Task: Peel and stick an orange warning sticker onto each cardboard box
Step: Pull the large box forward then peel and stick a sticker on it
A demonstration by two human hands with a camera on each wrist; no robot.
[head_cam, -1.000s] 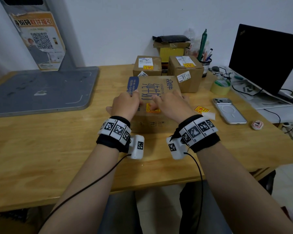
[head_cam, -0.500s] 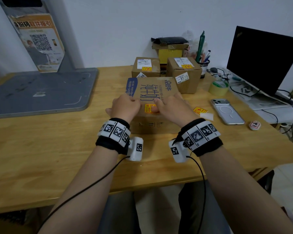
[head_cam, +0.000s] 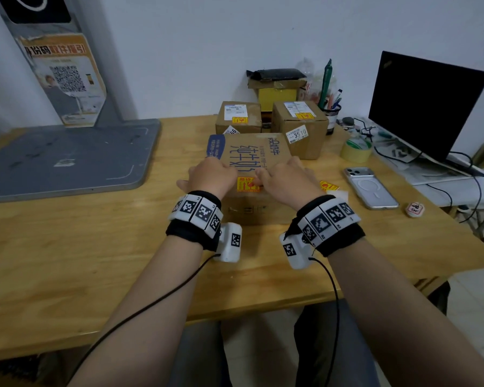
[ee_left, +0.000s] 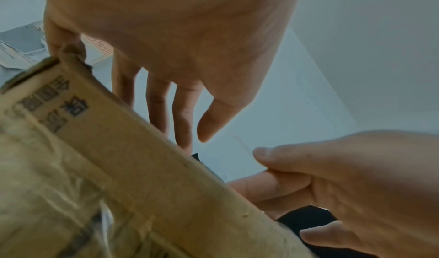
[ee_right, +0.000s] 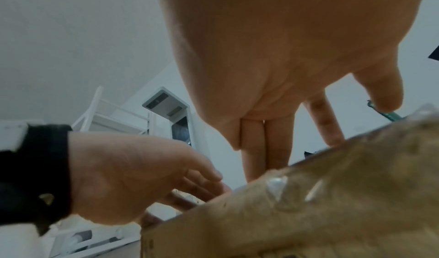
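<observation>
Sticker [head_cam: 248, 185], orange, lying on the near top edge of the big printed cardboard box [head_cam: 253, 155] at table centre, framed between both hands. Right hand [head_cam: 287, 181] on the right, straight fingers laid flat on the box top at the sticker's right edge, pressing, nothing gripped. Left hand [head_cam: 213, 177] on the left, resting on the box top; from the wrist view its fingers [ee_left: 164, 100] reach loosely down over the box's top edge, nothing clearly clasped, seemingly steadying.

Step in hand, by judgement: smoothing the label down on this box. Two smaller boxes [head_cam: 238, 116] [head_cam: 299, 125] at the far side, each already showing an orange label on top. Another orange sticker [head_cam: 329, 186] lying loose on the table [head_cam: 67, 247] just right of the big box, near the phone [head_cam: 370, 187].

Next move probably calling for a firm rub across the label's corners, then lifting off and setting the box aside. Whether any unlabelled box remains: not shown here.
</observation>
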